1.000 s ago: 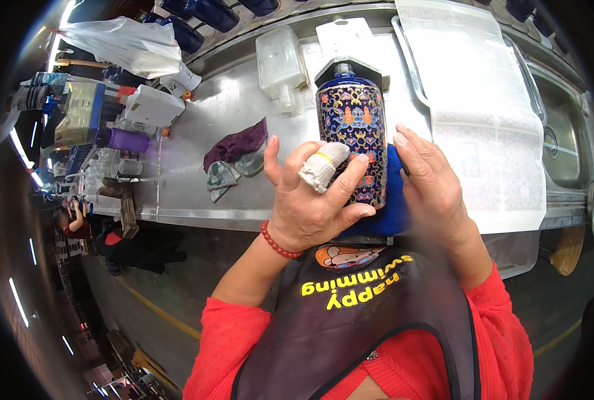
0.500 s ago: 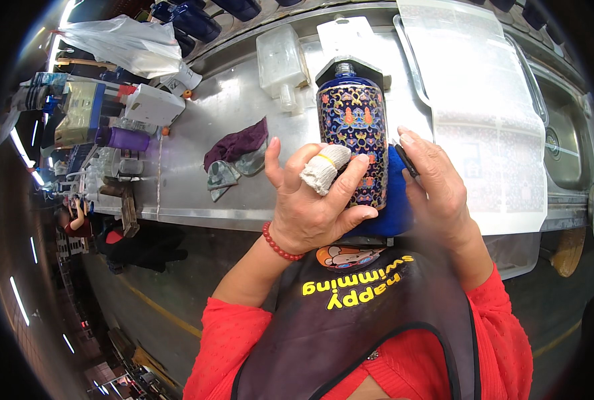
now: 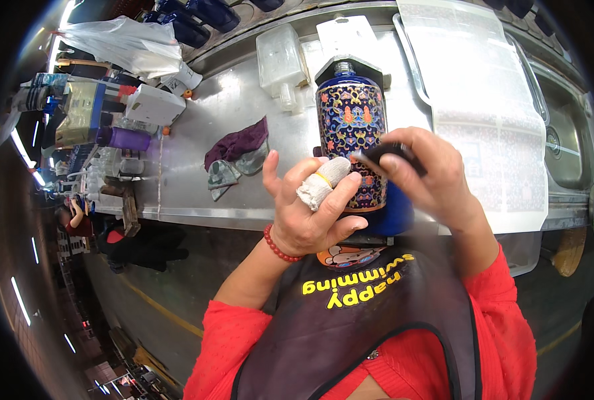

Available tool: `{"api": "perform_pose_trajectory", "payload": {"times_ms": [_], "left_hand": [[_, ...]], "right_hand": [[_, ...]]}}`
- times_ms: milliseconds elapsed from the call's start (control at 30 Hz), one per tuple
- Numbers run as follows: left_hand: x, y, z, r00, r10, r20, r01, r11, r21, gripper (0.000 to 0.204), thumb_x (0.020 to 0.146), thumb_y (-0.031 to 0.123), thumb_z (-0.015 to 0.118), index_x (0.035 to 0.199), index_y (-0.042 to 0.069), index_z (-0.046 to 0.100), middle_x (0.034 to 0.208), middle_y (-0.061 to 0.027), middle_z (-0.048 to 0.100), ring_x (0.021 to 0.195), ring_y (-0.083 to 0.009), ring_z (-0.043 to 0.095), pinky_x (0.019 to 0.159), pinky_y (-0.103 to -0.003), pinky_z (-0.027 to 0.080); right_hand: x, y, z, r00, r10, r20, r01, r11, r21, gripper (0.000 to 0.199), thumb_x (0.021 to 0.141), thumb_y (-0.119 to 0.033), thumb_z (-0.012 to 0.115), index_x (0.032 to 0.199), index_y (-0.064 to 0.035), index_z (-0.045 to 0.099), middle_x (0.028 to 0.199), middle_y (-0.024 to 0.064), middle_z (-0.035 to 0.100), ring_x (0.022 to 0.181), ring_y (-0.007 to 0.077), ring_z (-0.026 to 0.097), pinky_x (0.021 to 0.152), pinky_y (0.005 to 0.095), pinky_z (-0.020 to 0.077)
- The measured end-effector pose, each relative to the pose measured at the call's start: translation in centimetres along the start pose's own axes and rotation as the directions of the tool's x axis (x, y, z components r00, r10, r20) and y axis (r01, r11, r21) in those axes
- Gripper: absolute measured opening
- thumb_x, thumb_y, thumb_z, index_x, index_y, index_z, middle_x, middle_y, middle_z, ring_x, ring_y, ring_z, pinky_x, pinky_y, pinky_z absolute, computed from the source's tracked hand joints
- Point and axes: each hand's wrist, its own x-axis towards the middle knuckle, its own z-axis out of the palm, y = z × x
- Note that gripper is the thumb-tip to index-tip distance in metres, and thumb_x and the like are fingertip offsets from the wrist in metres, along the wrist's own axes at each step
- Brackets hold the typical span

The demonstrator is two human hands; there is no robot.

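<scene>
Fingers of the left hand (image 3: pixel 308 215), one wrapped in white cloth, curl around the side of the dark blue patterned bottle (image 3: pixel 351 143) held upright over the steel counter (image 3: pixel 197 143) edge, while the right hand (image 3: pixel 429 177) pinches a small dark tool (image 3: pixel 385 153) against the bottle's side.

Steel tabletop (image 3: pixel 197 143) is pretty cluttered: a crumpled purple rag (image 3: pixel 238 143) on a grey one, clear plastic container (image 3: pixel 280 60) behind, white plastic bag (image 3: pixel 120 40) far left, purple bottle (image 3: pixel 125 139), sink (image 3: pixel 567 143) off right.
</scene>
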Motion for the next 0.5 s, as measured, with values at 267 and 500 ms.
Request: {"api": "perform_pose_trajectory", "payload": {"times_ms": [267, 500], "left_hand": [[1.8, -0.8, -0.3, 0.992, 0.099, 0.082, -0.098, 0.995, -0.023, 0.058, 0.100, 0.066, 0.046, 0.123, 0.019, 0.072, 0.118, -0.0003, 0.075, 0.126, -0.0259, 0.054, 0.121, -0.061, 0.011], [0.4, -1.6, 0.7, 0.998, -0.051, -0.032, 0.045, 0.988, -0.145, 0.067, 0.101, 0.064, 0.046, 0.131, 0.008, 0.066, 0.125, -0.0063, 0.072, 0.125, -0.0287, 0.053, 0.120, -0.059, 0.013]], "right_hand": [[-1.3, 1.8, 0.2, 0.974, 0.184, -0.128, -0.174, 0.981, 0.089, 0.018, 0.100, -0.013, 0.068, 0.114, -0.0013, 0.064, 0.091, 0.0033, 0.068, 0.076, 0.0069, 0.061, 0.064, 0.0237, 0.0484], [0.0, -0.2, 0.4, 0.985, -0.169, -0.042, 0.159, 0.971, -0.180, 0.024, 0.085, -0.010, 0.074, 0.108, -0.0066, 0.068, 0.093, 0.0079, 0.066, 0.082, 0.0270, 0.060, 0.075, 0.0400, 0.0477]]}}
